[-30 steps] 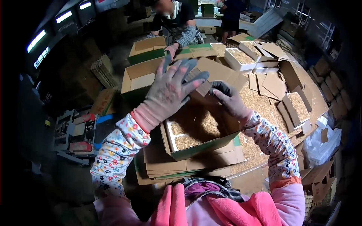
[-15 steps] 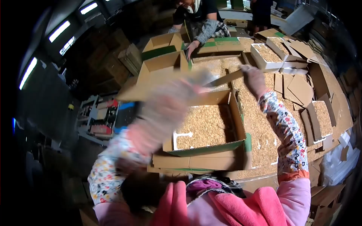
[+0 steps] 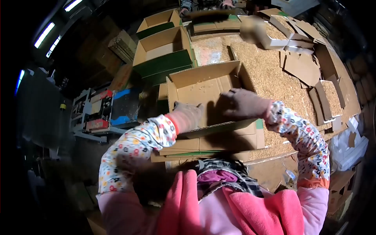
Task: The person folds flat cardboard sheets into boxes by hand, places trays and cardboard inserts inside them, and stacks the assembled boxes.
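Note:
An open cardboard box (image 3: 203,129) with green outer sides stands in front of me. A flat brown cardboard sheet (image 3: 203,92) with a few crumbs of wood shavings lies inside it. My left hand (image 3: 187,116), gloved, reaches in at the left near corner, fingers apart and against the cardboard. My right hand (image 3: 244,103), also gloved, is over the right part of the box, its fingers spread and pointing down-left; their tips are in shadow. No object shows in either hand.
Folded cardboard (image 3: 227,143) lies under the box. Another open box (image 3: 160,45) stands beyond, left. Wood shavings (image 3: 270,78) cover the table. Filled white trays (image 3: 274,33) and cardboard pieces (image 3: 301,68) are at the right. A co-worker's hand (image 3: 227,4) shows at the far edge.
The shavings inside the near box are now covered by the cardboard sheet. My right hand no longer holds the cardboard strip; both hands have come down into the box. My view has shifted.

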Tool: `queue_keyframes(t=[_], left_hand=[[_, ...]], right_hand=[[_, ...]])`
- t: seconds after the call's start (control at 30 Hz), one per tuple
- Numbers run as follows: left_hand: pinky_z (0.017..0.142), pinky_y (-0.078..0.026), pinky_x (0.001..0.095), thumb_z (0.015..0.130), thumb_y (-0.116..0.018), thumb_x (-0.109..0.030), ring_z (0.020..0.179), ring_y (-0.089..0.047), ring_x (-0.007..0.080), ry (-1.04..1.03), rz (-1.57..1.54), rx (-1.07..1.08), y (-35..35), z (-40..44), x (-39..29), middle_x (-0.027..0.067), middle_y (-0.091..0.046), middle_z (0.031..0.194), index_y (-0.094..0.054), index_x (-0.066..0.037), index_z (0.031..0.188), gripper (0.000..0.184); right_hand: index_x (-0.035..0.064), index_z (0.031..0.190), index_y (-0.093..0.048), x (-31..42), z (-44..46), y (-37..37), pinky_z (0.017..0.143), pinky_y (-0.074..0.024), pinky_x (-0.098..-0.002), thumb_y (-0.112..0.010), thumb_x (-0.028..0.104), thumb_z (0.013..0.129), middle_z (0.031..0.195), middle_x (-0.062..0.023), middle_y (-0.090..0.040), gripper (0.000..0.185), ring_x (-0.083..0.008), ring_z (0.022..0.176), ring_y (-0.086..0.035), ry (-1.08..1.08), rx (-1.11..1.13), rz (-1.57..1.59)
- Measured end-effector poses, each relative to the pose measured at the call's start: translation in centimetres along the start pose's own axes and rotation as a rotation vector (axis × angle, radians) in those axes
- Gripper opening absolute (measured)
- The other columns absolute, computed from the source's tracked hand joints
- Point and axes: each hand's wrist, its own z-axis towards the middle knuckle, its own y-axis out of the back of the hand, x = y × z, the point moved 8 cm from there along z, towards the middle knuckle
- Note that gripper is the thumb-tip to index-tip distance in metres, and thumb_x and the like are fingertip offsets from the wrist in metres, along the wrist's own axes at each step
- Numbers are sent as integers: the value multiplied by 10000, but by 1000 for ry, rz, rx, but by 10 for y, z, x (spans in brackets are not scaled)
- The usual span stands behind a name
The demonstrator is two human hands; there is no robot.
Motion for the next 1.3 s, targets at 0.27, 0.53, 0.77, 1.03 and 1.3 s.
queue_keyframes(t=[0.27, 0.53, 0.77, 1.03, 1.3], left_hand=[[859, -398, 459, 726, -600, -149, 948, -495, 372, 138, -272, -1216, 86, -95, 75, 149, -535, 1035, -535, -53, 1056, 350], [880, -441, 364, 691, -764, -395, 1040, -560, 296, 444, -1474, -806, -82, -1, 71, 223, -564, 1110, -372, 121, 1193, 819], [797, -474, 311, 869, -595, -141, 917, -602, 193, -9, -2134, -861, 1, 1, 92, 127, -629, 1016, -570, 42, 1051, 259], [975, -341, 328, 945, -451, -175, 1140, -436, 266, 520, -1553, -1940, -71, -16, 315, 160, -442, 1274, -372, 36, 1285, 408], [886, -426, 339, 906, -454, -117, 1070, -515, 305, 1039, -528, -1202, -154, 52, 307, 224, -528, 1167, -437, 71, 1243, 386]], right_hand=[[-25, 1202, -523, -67, -15, 95, 876, -445, -278, -520, 73, 823, 1074, -111, -603, 391, -164, 979, -561, 88, -466, 906], [-2, 1234, -500, -124, 46, -58, 936, -405, -330, -632, 664, 684, 1182, -172, -565, 874, -273, 1109, -524, -319, -13, 660], [64, 1207, -534, -119, -3, -83, 945, -435, -408, -594, 227, 818, 1209, -182, -539, 426, -297, 1087, -535, -246, -179, 2366], [23, 1159, -544, -208, 70, 91, 942, -422, -368, -557, 247, 877, 1139, -111, -572, 361, -209, 1055, -526, 179, -993, 1637], [29, 1217, -512, -87, 331, 57, 872, -444, -284, -493, 142, 916, 1111, -89, -595, 323, -189, 1001, -562, 448, -688, -283]])
